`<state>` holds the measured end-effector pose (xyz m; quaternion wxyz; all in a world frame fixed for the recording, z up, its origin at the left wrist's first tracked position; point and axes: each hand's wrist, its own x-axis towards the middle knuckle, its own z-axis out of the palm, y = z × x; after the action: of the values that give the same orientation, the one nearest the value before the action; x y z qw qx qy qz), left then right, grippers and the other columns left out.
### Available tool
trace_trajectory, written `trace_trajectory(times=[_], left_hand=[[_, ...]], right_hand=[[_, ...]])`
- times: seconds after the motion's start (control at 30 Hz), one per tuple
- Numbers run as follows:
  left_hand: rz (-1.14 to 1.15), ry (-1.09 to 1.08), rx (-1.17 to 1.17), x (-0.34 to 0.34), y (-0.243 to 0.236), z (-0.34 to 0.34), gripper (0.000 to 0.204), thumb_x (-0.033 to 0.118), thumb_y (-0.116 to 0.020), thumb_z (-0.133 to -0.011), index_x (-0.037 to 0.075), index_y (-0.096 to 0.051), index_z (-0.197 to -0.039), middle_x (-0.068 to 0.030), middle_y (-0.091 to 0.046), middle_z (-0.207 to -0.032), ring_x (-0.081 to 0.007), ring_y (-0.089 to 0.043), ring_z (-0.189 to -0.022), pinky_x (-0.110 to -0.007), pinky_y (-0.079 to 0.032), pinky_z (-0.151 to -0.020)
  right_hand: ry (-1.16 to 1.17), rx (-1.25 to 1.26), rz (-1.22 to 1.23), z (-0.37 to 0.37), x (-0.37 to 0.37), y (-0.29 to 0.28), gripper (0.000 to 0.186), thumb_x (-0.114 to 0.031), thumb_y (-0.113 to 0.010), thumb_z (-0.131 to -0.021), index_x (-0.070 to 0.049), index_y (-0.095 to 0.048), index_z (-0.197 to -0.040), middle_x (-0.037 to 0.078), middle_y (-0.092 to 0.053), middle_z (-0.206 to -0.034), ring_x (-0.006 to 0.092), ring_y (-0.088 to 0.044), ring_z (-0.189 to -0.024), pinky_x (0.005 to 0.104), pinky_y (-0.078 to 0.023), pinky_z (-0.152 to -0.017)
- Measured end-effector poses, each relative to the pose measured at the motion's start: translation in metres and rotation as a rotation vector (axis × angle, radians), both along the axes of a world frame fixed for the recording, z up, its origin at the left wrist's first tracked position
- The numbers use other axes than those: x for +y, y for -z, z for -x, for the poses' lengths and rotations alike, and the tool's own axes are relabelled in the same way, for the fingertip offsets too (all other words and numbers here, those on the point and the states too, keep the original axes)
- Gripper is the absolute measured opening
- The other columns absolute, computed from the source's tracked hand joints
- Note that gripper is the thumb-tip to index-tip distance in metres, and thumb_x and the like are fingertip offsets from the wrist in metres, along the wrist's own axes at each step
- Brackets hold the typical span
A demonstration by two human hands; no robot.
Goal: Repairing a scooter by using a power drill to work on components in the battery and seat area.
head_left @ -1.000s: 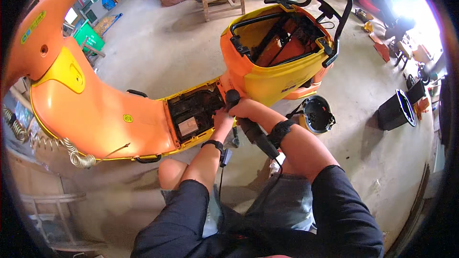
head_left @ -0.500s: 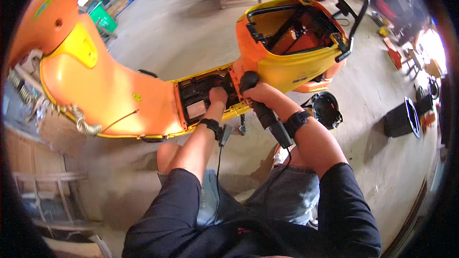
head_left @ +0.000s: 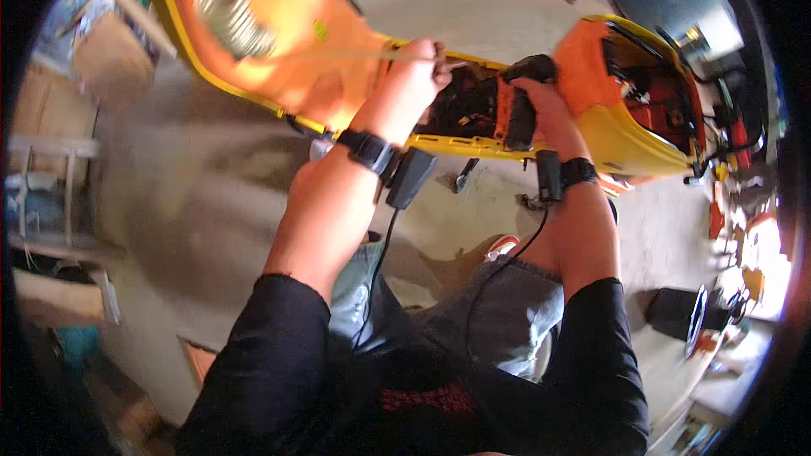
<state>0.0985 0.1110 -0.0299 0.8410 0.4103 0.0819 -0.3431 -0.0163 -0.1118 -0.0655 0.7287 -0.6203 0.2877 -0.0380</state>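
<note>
My left hand (head_left: 412, 72) is closed above the scooter's open floorboard compartment (head_left: 465, 105). A thin, pale, rod-like strip (head_left: 338, 55), smeared by motion, runs from beside the fist across the orange front panel; its kind is unclear. My right hand (head_left: 547, 110) is wrapped round a black power drill (head_left: 521, 118) at the seat end of the compartment. The drill's tip cannot be made out. The orange and yellow scooter body (head_left: 312, 13) stretches across in front of me, with dark parts inside the compartment.
An open seat well (head_left: 650, 101) lies at the right of the scooter. A coiled ribbed hose (head_left: 228, 4) hangs over the front panel. A black bin (head_left: 676, 312) stands at right, shelving (head_left: 59, 152) at left. Cables run from the black boxes (head_left: 412, 177) on my wrists.
My left hand has risen out of the compartment, and the blurred strip now shows beside it. My right hand still grips the drill. The whole view has swung, shifting the scooter rightward and up.
</note>
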Motion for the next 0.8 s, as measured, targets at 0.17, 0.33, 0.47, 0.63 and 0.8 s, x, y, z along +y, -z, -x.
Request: trace_trajectory(times=[0.17,0.33,0.47,0.63,0.8], left_hand=[[-0.054,-0.09,0.034,-0.002,-0.025,0.021,0.011,0.01,-0.04,-0.085,0.008,-0.049,-0.079,-0.0044,-0.045,-0.067,-0.0158,-0.045,-0.052,-0.029,-0.034,-0.042],[-0.044,-0.058,-0.023,0.018,-0.048,0.034,0.015,0.009,-0.039,-0.086,0.006,-0.048,-0.074,-0.0042,-0.043,-0.064,-0.0133,-0.041,-0.051,-0.026,-0.031,-0.041],[-0.049,-0.111,-0.062,0.021,-0.047,0.033,0.014,0.01,-0.041,-0.083,0.007,-0.049,-0.072,-0.004,-0.044,-0.063,-0.0132,-0.043,-0.05,-0.026,-0.031,-0.039],[-0.114,-0.068,-0.756,-0.017,0.031,-0.009,0.015,0.012,-0.041,-0.082,0.007,-0.05,-0.07,-0.0038,-0.044,-0.06,-0.0133,-0.042,-0.047,-0.026,-0.031,-0.038],[0.065,-0.43,-1.383,-0.036,0.076,-0.037,0.015,0.013,-0.041,-0.081,0.007,-0.05,-0.071,-0.0038,-0.045,-0.062,-0.0135,-0.042,-0.048,-0.027,-0.03,-0.038]], right_hand=[[-0.056,-0.174,-0.096,0.001,-0.002,-0.024,0.018,-0.024,-0.063,-0.086,-0.007,-0.061,-0.092,0.004,-0.065,-0.073,0.0156,-0.062,-0.06,0.0281,-0.053,-0.055],[-0.07,-0.004,-0.123,-0.03,-0.02,-0.008,0.024,-0.022,-0.057,-0.092,-0.004,-0.06,-0.108,0.007,-0.065,-0.09,0.0127,-0.063,-0.08,0.0257,-0.052,-0.071],[-0.025,-0.122,0.036,-0.005,0.019,-0.034,0.022,-0.025,-0.062,-0.088,-0.007,-0.06,-0.099,0.004,-0.067,-0.079,0.0138,-0.063,-0.064,0.0264,-0.052,-0.056],[-0.25,-0.163,0.113,-0.002,-0.006,-0.024,0.027,-0.018,-0.051,-0.096,-0.004,-0.055,-0.119,0.009,-0.062,-0.105,0.0134,-0.06,-0.093,0.0243,-0.05,-0.08],[-0.222,-0.143,0.209,-0.005,0.005,-0.031,0.026,-0.019,-0.055,-0.093,-0.004,-0.058,-0.113,0.007,-0.065,-0.096,0.0112,-0.062,-0.084,0.0232,-0.05,-0.076]])
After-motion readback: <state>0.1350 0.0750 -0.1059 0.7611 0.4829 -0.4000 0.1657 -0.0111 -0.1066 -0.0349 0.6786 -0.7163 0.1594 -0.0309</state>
